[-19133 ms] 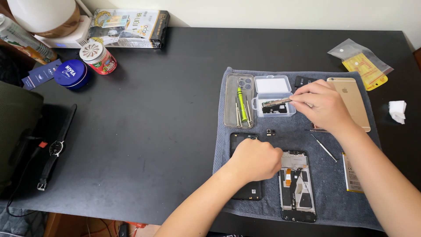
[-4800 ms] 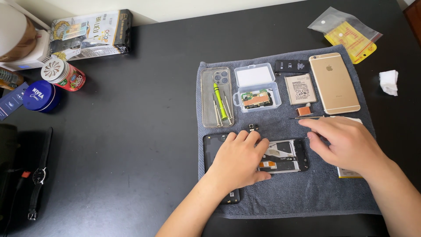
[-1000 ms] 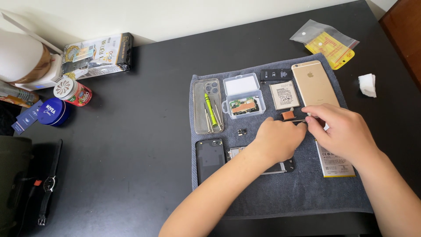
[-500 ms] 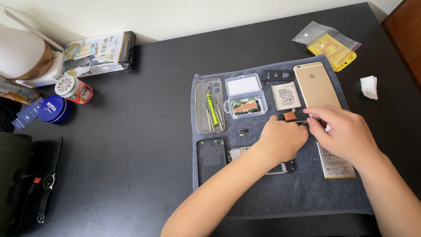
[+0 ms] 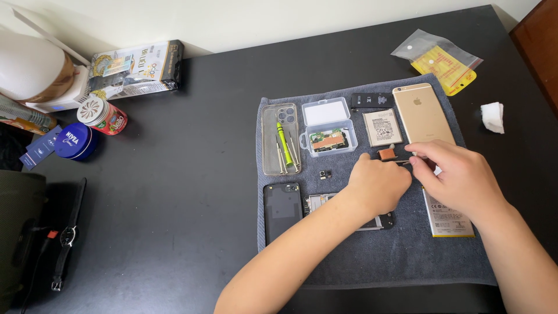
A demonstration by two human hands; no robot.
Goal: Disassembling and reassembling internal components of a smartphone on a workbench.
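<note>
On a grey mat (image 5: pixel 407 261) lies an opened phone frame (image 5: pixel 318 203), partly under my left hand (image 5: pixel 378 186). That hand is curled shut, its fingertips beside a small copper-coloured part (image 5: pixel 386 154); anything pinched in it is hidden. My right hand (image 5: pixel 459 174) pinches a thin dark tool (image 5: pixel 403 162) whose tip points at the copper part. Around them lie a black back cover (image 5: pixel 282 209), a tiny camera module (image 5: pixel 324 174), a silver battery (image 5: pixel 382 127), a gold phone (image 5: pixel 421 113) and a white battery (image 5: pixel 444 214).
A clear phone case holding a green screwdriver (image 5: pixel 281 139) and a clear box with a circuit board (image 5: pixel 328 139) sit on the mat's far left. Off the mat are a yellow packet (image 5: pixel 442 61), white tissue (image 5: pixel 494 116), blue tin (image 5: pixel 74 141), red can (image 5: pixel 103 114), carton (image 5: pixel 136 68) and wristwatch (image 5: pixel 67 238).
My right hand went from the clear box to the white battery, then up to the copper part. My left hand moved up the phone frame beside it. Little changed in the last second.
</note>
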